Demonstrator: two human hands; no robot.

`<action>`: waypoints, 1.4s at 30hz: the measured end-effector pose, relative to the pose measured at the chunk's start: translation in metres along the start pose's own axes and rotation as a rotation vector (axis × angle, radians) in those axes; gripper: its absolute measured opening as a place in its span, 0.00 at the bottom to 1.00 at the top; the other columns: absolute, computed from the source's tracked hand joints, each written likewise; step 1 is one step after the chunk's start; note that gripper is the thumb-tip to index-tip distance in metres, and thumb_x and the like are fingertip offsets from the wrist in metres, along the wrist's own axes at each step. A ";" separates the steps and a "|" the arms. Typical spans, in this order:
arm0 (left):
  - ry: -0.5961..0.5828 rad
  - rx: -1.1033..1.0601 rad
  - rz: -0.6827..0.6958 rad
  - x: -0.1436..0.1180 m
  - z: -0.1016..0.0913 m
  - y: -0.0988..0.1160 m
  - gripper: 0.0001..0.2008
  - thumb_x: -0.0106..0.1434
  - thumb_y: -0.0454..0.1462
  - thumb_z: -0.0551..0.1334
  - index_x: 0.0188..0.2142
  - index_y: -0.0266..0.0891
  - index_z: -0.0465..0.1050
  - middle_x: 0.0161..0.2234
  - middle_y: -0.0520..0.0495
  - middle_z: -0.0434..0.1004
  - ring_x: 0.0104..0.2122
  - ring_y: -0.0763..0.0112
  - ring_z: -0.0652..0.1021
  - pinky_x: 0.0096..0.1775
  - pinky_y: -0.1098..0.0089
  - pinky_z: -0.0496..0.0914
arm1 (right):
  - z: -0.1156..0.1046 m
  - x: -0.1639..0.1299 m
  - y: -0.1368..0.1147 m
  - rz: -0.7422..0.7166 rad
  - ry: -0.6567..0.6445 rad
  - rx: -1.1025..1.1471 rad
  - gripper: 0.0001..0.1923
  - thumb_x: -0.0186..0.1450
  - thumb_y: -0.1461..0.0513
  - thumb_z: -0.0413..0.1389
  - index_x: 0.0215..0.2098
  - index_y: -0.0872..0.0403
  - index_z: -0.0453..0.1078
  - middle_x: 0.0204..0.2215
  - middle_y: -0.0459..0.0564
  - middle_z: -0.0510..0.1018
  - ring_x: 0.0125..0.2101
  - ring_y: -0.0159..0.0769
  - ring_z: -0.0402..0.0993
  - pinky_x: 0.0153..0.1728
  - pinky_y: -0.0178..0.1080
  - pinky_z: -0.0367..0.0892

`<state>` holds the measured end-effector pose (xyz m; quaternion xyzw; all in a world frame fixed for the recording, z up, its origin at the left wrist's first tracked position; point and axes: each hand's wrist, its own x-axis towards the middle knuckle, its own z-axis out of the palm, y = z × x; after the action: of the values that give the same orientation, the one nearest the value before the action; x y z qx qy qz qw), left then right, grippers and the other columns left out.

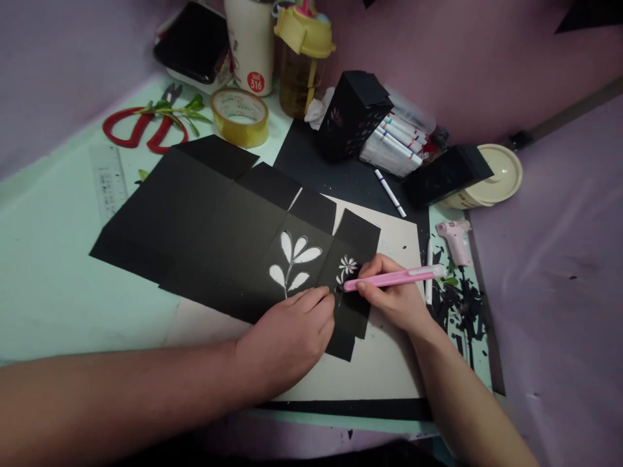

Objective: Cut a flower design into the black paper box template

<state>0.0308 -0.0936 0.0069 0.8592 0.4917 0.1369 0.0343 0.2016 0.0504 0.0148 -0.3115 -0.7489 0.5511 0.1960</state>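
A pink craft knife is being pinched between the thumb and fingers of the right hand, its tip being held at the small flower cut-out in the black card sheet. The sheet is being pressed flat by the left hand, whose fingers are being kept together and curled, fingertips just beside the knife tip. Two cut-outs are being shown in the card: the flower and one leafy sprig with five leaves. The card is lying partly on a pale cutting board. One loose white marker is lying beyond the board, near a pack of markers whose count cannot be told. Two black paper boxes are standing at the back, one on each side of the pack. One tape roll, one pair of red scissors, one clear ruler and one pink glue gun are lying around the sheet.
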 end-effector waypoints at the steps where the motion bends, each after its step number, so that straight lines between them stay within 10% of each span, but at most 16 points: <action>1: -0.002 0.003 -0.002 0.000 0.000 0.000 0.14 0.66 0.29 0.52 0.43 0.27 0.75 0.48 0.34 0.77 0.51 0.54 0.76 0.53 0.58 0.73 | 0.000 0.000 0.000 0.004 -0.009 0.004 0.08 0.64 0.63 0.61 0.29 0.52 0.65 0.26 0.44 0.76 0.27 0.32 0.70 0.27 0.34 0.62; 15: -0.038 -0.006 0.007 0.000 -0.002 0.001 0.16 0.67 0.28 0.49 0.44 0.26 0.75 0.48 0.34 0.77 0.50 0.55 0.76 0.53 0.57 0.73 | 0.002 0.000 -0.004 0.039 -0.035 -0.048 0.09 0.63 0.63 0.61 0.29 0.51 0.65 0.27 0.45 0.77 0.27 0.32 0.71 0.28 0.34 0.63; 30: 0.050 0.001 -0.013 -0.001 0.005 -0.001 0.12 0.67 0.29 0.52 0.42 0.27 0.74 0.47 0.33 0.77 0.50 0.55 0.75 0.50 0.59 0.73 | 0.010 -0.002 0.003 -0.045 0.255 0.102 0.19 0.62 0.57 0.63 0.22 0.51 0.58 0.17 0.40 0.67 0.21 0.32 0.67 0.25 0.36 0.62; 42: 0.073 -0.033 -0.061 0.002 -0.001 -0.003 0.12 0.69 0.31 0.52 0.45 0.29 0.73 0.49 0.36 0.76 0.50 0.58 0.75 0.51 0.60 0.72 | 0.005 -0.010 -0.004 -0.059 0.155 -0.141 0.01 0.61 0.63 0.61 0.30 0.52 0.73 0.24 0.45 0.78 0.23 0.32 0.71 0.23 0.35 0.65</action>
<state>0.0289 -0.0908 0.0076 0.8376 0.5162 0.1753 0.0348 0.2046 0.0398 0.0173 -0.3441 -0.7772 0.4654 0.2470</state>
